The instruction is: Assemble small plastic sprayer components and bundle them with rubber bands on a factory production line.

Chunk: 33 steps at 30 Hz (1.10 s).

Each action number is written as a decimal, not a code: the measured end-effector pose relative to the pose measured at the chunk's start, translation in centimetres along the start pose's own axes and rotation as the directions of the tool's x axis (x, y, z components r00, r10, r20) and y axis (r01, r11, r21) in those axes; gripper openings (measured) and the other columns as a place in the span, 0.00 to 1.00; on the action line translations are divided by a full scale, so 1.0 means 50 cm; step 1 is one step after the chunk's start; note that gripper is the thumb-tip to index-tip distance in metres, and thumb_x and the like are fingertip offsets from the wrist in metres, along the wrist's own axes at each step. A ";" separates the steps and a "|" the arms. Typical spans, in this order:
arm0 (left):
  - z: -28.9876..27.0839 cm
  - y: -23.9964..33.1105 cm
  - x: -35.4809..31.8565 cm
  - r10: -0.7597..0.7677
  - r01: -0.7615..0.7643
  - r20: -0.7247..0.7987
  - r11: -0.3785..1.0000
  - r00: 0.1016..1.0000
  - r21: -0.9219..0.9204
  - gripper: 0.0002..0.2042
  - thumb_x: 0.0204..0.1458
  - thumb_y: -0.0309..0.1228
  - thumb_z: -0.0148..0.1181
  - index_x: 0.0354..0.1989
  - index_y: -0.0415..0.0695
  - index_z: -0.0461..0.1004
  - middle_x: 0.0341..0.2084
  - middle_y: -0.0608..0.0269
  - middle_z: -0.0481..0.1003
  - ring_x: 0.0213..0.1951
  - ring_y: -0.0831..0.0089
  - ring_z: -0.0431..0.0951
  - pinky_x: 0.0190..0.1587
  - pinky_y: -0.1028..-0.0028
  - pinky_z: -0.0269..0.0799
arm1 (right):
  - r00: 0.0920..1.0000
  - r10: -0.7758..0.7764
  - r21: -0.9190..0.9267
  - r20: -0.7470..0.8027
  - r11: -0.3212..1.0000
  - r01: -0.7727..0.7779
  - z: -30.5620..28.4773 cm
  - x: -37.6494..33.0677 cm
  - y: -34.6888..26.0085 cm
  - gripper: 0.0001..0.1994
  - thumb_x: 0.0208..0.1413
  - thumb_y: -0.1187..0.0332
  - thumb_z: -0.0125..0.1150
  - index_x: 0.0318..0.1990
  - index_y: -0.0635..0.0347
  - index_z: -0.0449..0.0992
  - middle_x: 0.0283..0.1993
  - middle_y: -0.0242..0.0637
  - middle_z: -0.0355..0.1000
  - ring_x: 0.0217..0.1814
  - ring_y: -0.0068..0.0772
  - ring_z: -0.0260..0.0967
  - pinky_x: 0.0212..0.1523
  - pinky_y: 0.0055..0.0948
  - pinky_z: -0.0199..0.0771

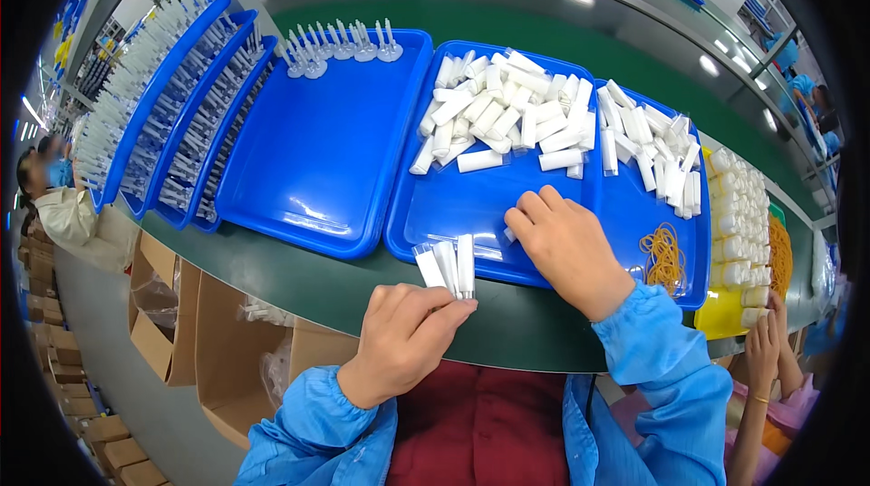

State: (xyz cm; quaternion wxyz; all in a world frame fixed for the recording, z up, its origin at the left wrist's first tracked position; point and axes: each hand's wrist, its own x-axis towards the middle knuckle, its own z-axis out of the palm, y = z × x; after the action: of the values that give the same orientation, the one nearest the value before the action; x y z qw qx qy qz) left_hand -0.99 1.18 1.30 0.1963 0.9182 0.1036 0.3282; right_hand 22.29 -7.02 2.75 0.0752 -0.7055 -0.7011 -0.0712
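Observation:
Pinched in my left hand (403, 338) is a small bunch of wrapped white rolls (445, 267), upright above the near edge of the middle blue tray (444, 205). My right hand (564, 248) hovers over that tray's near right part, its fingers curled together. A small pale bit shows at its fingertips, too hidden to name. Farther back in the same tray lies a heap of white rolls in clear wrappers (494, 110). The blue tray on the right (625, 214) holds more wrapped white rolls (648, 137) and a tangle of yellow-brown rubber bands (664, 256).
At left, a blue tray (326, 150) has clear plastic spiked pieces (340, 43) along its far edge; tilted trays of similar pieces (159, 96) stand beyond. White containers (736, 214) fill a yellow tray at right, near another person's hands (763, 345). Cardboard boxes (231, 341) stand below the green table.

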 end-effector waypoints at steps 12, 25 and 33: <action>-0.028 0.062 0.034 0.174 -0.162 0.166 0.983 0.971 -0.080 0.18 0.40 0.26 0.64 0.44 0.51 0.85 0.37 0.75 0.78 0.33 0.75 0.71 0.36 0.73 0.61 | 0.846 0.471 0.966 0.251 -0.063 -0.252 -0.037 -0.057 -0.046 0.28 0.64 0.69 0.62 0.70 0.62 0.60 0.40 0.36 0.76 0.45 0.22 0.71 0.52 0.25 0.69; -0.020 0.072 0.042 0.195 -0.179 0.217 0.980 0.956 -0.090 0.18 0.41 0.27 0.64 0.44 0.52 0.84 0.36 0.76 0.77 0.32 0.77 0.71 0.37 0.74 0.60 | 0.884 0.426 0.943 0.193 0.168 -0.287 -0.043 -0.104 -0.036 0.26 0.60 0.68 0.66 0.64 0.64 0.66 0.38 0.34 0.78 0.48 0.27 0.73 0.58 0.31 0.66; -0.007 0.080 0.026 0.266 -0.269 0.150 0.963 0.952 -0.002 0.17 0.43 0.30 0.64 0.45 0.51 0.84 0.37 0.76 0.77 0.32 0.79 0.70 0.38 0.74 0.59 | 0.929 0.358 0.861 -0.098 0.499 -0.101 -0.060 -0.125 -0.047 0.29 0.55 0.68 0.71 0.64 0.59 0.67 0.37 0.32 0.80 0.52 0.33 0.73 0.72 0.50 0.51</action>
State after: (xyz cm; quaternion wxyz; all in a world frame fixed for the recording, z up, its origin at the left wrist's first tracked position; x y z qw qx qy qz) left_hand 0.03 -1.92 4.02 0.1491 0.9473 -0.0336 0.2814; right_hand 19.91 -13.71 4.39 0.5073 -0.6518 -0.5295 0.1936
